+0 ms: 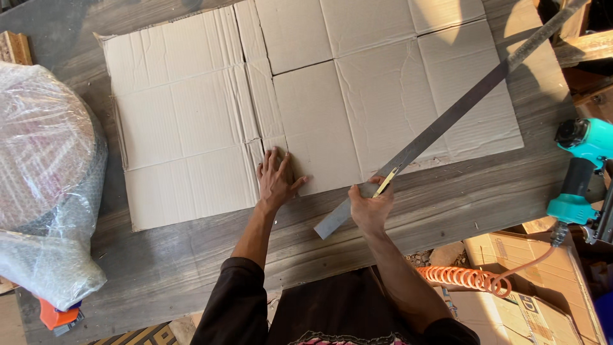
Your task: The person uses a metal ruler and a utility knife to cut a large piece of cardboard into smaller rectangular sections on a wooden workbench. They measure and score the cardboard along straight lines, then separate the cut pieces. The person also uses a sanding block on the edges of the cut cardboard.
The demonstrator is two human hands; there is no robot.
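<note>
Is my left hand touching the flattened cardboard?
Touching. The head view shows the left hand pressed flat, fingers spread, on the flattened cardboard near its lower edge.

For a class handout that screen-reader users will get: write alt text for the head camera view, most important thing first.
A person's left hand presses flat on a flattened cardboard box on a wooden table, while the right hand holds a long metal straightedge and a yellow pencil-like tool. A teal air nail gun lies right; a plastic-wrapped roll sits left.
</note>
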